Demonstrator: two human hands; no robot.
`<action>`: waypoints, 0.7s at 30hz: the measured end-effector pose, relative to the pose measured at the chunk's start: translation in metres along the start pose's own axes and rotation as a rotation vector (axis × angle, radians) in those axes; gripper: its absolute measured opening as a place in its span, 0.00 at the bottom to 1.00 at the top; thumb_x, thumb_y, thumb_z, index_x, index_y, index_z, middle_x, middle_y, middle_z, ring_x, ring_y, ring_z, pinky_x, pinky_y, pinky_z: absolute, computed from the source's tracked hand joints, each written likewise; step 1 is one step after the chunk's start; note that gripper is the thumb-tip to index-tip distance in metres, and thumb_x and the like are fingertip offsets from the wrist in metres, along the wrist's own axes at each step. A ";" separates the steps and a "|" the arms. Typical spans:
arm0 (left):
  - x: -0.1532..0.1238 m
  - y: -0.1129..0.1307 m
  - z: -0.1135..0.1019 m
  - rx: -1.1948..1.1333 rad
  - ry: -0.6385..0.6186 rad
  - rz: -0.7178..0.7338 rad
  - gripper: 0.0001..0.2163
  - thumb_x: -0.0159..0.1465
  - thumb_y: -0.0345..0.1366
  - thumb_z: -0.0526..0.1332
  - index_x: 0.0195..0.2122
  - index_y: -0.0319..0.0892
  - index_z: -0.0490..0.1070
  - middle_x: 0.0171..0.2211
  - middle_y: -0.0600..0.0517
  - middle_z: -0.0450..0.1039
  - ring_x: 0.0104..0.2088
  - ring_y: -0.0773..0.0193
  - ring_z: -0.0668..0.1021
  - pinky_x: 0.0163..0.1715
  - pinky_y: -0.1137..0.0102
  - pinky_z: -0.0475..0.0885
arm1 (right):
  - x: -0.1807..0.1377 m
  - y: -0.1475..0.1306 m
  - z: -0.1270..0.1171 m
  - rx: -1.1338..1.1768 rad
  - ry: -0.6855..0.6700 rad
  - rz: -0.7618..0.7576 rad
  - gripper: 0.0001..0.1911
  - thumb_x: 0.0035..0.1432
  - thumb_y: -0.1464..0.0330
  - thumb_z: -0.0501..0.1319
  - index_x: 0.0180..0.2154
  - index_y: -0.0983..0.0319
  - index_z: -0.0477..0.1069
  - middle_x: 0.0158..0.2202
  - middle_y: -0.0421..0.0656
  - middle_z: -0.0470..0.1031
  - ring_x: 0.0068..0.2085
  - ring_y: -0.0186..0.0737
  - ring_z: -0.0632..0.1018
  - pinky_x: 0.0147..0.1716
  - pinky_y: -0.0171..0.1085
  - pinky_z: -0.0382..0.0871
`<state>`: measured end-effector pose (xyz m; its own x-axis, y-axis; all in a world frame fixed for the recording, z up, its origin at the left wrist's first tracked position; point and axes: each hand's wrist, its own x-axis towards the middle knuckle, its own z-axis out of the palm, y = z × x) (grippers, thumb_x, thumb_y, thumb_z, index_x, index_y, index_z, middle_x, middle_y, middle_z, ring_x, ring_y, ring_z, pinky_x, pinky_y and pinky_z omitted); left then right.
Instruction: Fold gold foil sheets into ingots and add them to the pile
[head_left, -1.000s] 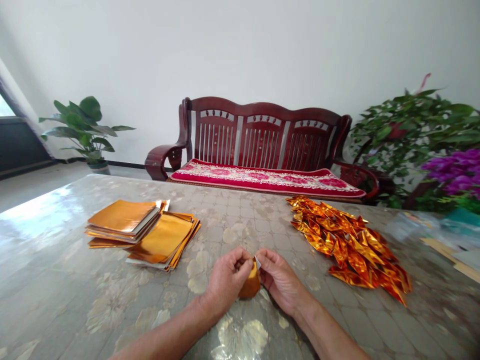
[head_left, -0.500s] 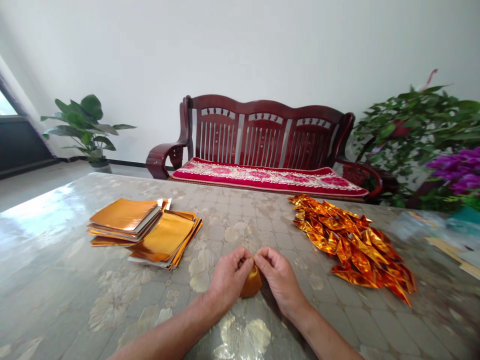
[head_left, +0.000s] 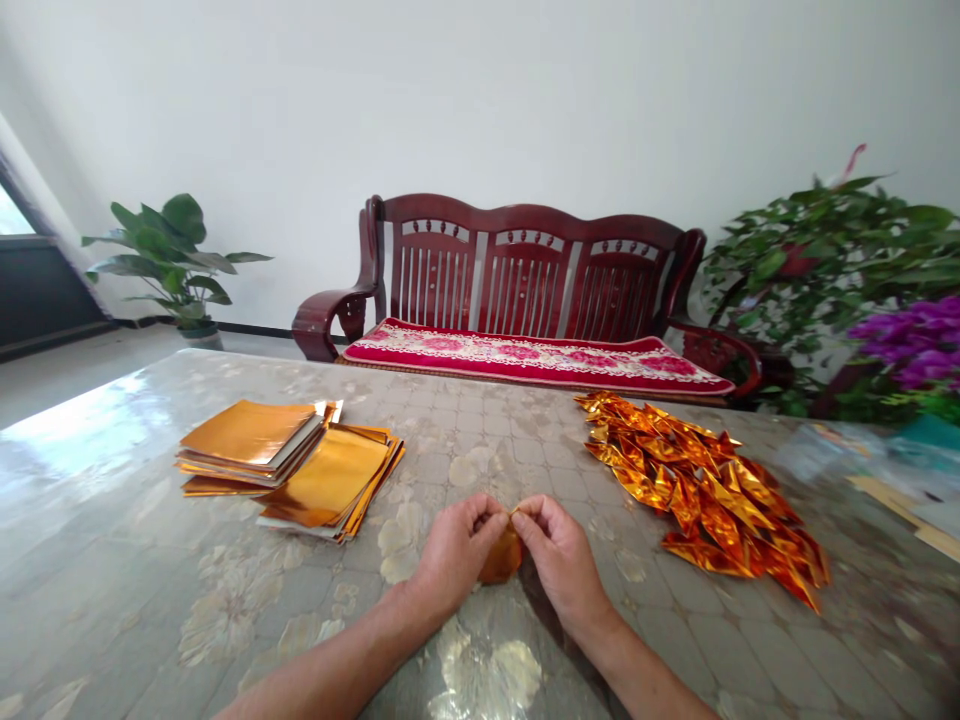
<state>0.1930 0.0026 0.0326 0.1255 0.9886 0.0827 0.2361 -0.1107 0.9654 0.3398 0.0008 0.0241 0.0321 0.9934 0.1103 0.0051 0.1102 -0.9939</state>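
1. On a clock laid over the table [head_left: 112, 540], with you at 6, your gold foil piece [head_left: 499, 564] is near 6, between your hands.
2. Your left hand [head_left: 454, 548] and right hand [head_left: 559, 562] pinch its top edge between thumb and forefinger, tips nearly meeting, probably to control a small, thin part precisely.
3. Your sheet stacks [head_left: 334, 475] lie overlapping toward 10, face up, which likely makes single sheets easy to lift.
4. Your heap of shaped foil pieces [head_left: 705, 490] sits toward 2, apart from the flat sheets, presumably so the two don't mix.
5. Your curled fingers and the foil's upper edge hide each other; you can't tell whether its base touches the table.
6. Toward 3, a clear plastic bag [head_left: 832, 452] is blurred, its contents unreadable, and a teal item [head_left: 934, 446] is cut off by the frame.
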 end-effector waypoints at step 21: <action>0.006 -0.002 -0.030 -0.081 -0.177 0.341 0.12 0.61 0.35 0.61 0.42 0.44 0.82 0.31 0.50 0.78 0.32 0.64 0.76 0.38 0.71 0.71 | 0.005 0.000 -0.008 0.287 0.221 0.142 0.20 0.43 0.53 0.73 0.29 0.60 0.72 0.25 0.37 0.73 0.27 0.35 0.71 0.25 0.33 0.67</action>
<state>0.1647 0.0121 0.0388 0.3491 0.8631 0.3649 0.0765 -0.4143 0.9069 0.3478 0.0061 0.0243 0.2269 0.9719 -0.0622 -0.2938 0.0074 -0.9559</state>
